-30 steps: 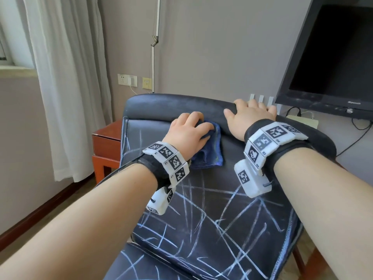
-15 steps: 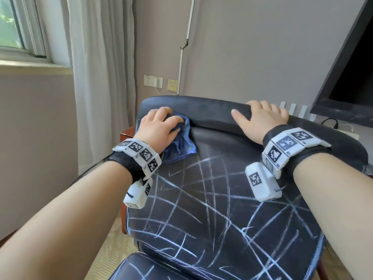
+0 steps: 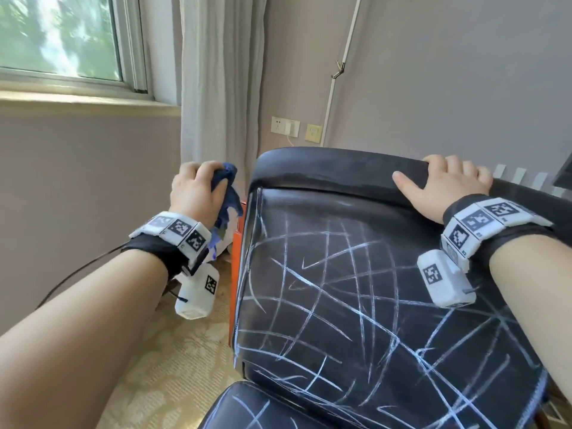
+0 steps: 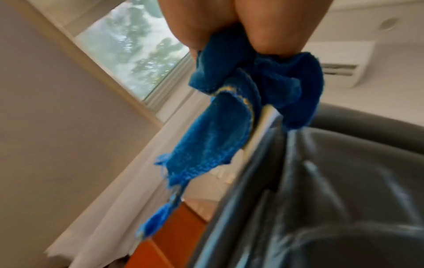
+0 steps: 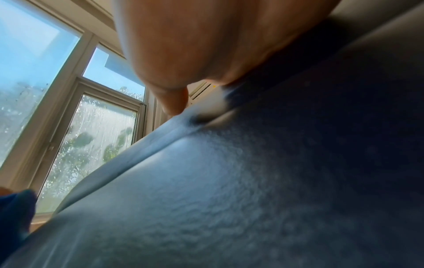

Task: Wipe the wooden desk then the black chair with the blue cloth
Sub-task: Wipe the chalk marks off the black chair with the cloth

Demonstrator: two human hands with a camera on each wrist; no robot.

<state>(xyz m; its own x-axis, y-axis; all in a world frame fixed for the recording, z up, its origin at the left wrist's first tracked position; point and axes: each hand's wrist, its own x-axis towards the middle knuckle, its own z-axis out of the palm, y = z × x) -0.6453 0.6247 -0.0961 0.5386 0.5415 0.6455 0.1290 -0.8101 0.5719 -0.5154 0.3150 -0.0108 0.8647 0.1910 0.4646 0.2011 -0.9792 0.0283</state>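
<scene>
**Cloth held off the chair's left edge, right hand braced on the top rail**

Nearest the camera, the black chair (image 3: 387, 305) fills the lower right of the head view, its seat and backrest crossed with white chalk-like scribbles. A band just under the top rail looks dark and free of marks.

Further up, the left hand (image 3: 198, 190) is off the chair, just beside its left edge, fingers clenched around the bunched blue cloth (image 3: 227, 193). In the left wrist view the blue cloth (image 4: 229, 117) hangs down from the grip in a loose, frayed tail with a yellow stitched hem, close to the chair's side edge; whether it touches there I cannot tell.

The right hand (image 3: 445, 184) rests on the padded top rail of the backrest, fingers draped over the rail and thumb stretched along its front, grasping it. The right wrist view shows only the palm against the grained black upholstery.

An orange-brown wooden piece of furniture (image 3: 236, 243) shows in the gap between cloth and chair. Beyond it, a white curtain (image 3: 216, 88) hangs beside the window (image 3: 62, 35), with wall sockets (image 3: 284, 126) on the grey wall.
</scene>
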